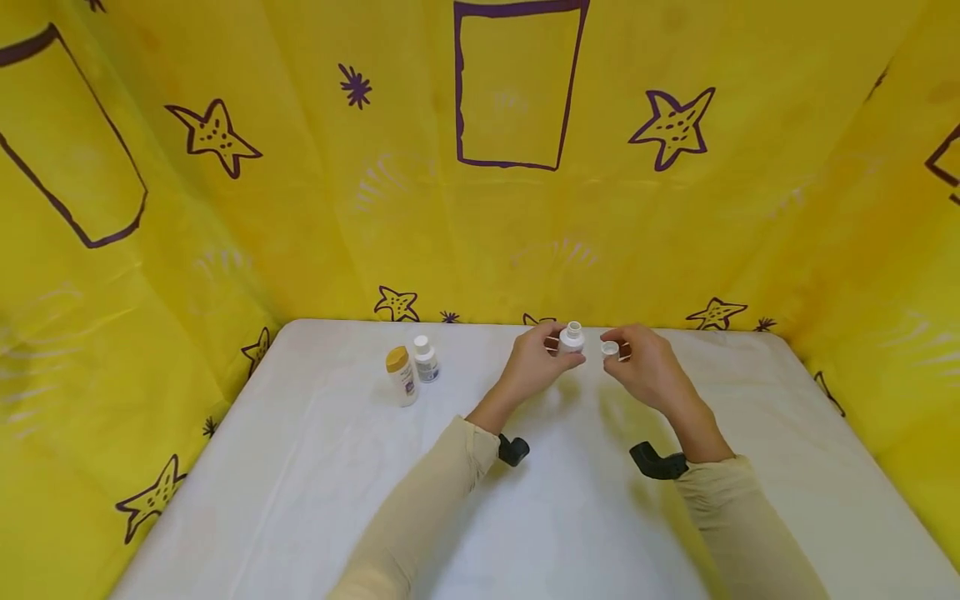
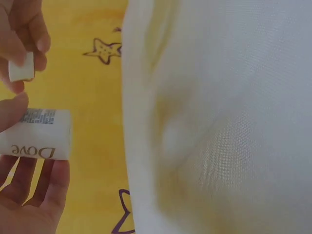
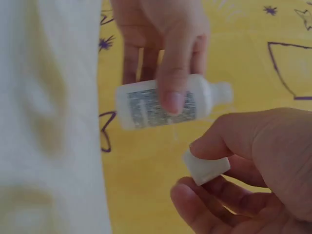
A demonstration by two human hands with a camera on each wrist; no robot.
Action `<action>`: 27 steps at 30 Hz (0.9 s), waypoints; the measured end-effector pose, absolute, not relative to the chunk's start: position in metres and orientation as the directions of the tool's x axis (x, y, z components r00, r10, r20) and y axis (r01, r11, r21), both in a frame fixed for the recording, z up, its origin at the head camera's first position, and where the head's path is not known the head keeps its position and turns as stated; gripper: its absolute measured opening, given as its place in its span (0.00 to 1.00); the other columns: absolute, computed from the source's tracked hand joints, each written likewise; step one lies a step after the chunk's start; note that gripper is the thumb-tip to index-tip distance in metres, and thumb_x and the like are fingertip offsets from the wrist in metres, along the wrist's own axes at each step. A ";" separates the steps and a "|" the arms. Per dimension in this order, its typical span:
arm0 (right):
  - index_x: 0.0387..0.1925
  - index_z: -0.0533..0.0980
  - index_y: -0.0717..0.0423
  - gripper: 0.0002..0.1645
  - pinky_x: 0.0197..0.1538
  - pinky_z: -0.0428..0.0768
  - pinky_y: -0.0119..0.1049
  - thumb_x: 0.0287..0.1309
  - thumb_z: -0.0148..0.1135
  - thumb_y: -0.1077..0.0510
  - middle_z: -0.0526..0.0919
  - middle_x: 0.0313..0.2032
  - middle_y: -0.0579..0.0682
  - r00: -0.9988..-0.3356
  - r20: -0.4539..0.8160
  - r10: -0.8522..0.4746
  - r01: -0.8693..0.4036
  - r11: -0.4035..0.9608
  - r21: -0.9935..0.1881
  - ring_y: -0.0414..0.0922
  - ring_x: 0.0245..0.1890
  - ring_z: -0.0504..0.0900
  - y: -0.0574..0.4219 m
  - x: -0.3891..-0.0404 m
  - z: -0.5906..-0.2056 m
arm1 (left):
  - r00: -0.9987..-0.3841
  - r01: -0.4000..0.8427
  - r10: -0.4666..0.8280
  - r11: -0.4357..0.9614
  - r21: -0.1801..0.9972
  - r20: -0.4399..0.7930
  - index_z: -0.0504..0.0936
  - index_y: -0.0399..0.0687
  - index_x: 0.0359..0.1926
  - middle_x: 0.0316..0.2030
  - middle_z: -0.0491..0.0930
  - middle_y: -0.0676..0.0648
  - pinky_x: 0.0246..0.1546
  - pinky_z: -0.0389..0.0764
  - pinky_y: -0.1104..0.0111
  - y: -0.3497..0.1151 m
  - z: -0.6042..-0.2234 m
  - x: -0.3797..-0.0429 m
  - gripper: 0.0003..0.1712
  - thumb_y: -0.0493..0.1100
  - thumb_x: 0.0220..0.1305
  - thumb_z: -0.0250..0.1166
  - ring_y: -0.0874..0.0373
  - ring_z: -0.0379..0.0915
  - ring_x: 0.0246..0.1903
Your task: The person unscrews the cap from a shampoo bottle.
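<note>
My left hand [image 1: 534,360] grips a small white Dove bottle [image 3: 161,103] around its body, thumb on one side and fingers on the other. The bottle's neck [image 1: 573,327] is bare and points up, held above the far part of the table. To its right, my right hand [image 1: 647,367] pinches a white cap [image 3: 207,167] between thumb and fingers, apart from the bottle. The cap's hollow side faces up in the head view. Printed text covers the back of the bottle in the right wrist view, and "Dove" shows in the left wrist view.
A cream bottle with a yellow cap [image 1: 397,359] and a white-capped bottle [image 1: 426,360] stand close together on the left of the white table [image 1: 315,483]. Yellow cloth [image 1: 420,225] with purple drawings hangs behind the table and along both sides.
</note>
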State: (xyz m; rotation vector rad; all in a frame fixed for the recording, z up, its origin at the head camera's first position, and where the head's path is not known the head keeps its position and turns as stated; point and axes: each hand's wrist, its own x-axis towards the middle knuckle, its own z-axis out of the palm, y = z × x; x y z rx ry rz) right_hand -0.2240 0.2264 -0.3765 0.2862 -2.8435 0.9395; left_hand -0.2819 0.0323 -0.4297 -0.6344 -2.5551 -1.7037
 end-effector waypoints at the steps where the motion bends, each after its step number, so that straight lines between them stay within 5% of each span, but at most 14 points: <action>1: 0.57 0.78 0.67 0.21 0.50 0.83 0.55 0.64 0.61 0.62 0.82 0.52 0.67 -0.975 0.184 -0.123 -0.208 0.792 -0.574 0.61 0.48 0.83 0.229 -0.226 -0.380 | -0.922 0.325 0.316 0.317 0.891 0.224 0.81 0.49 0.58 0.52 0.84 0.48 0.46 0.84 0.67 0.037 -0.430 -0.283 0.27 0.45 0.58 0.77 0.52 0.83 0.49; 7: 0.55 0.78 0.68 0.21 0.52 0.81 0.56 0.64 0.61 0.59 0.84 0.51 0.67 -0.984 0.169 -0.056 -0.141 0.823 -0.550 0.61 0.48 0.82 0.246 -0.239 -0.392 | -0.933 0.316 0.265 0.285 0.905 0.243 0.77 0.48 0.63 0.53 0.85 0.46 0.50 0.83 0.66 0.064 -0.430 -0.291 0.31 0.44 0.59 0.76 0.52 0.83 0.49; 14: 0.53 0.78 0.69 0.22 0.52 0.82 0.56 0.64 0.63 0.56 0.85 0.49 0.68 -0.991 0.135 -0.017 -0.089 0.830 -0.550 0.61 0.47 0.84 0.265 -0.261 -0.410 | -0.947 0.310 0.178 0.309 0.899 0.266 0.77 0.45 0.57 0.51 0.86 0.43 0.56 0.81 0.61 0.090 -0.425 -0.298 0.27 0.40 0.59 0.76 0.52 0.82 0.51; 27: 0.56 0.75 0.68 0.26 0.50 0.77 0.46 0.65 0.64 0.52 0.78 0.45 0.63 -0.997 -0.059 0.058 0.082 0.788 -0.611 0.56 0.45 0.75 0.282 -0.292 -0.454 | -0.987 0.151 0.112 0.374 0.915 0.117 0.75 0.47 0.58 0.54 0.82 0.45 0.57 0.82 0.61 0.108 -0.451 -0.316 0.27 0.39 0.61 0.75 0.53 0.79 0.50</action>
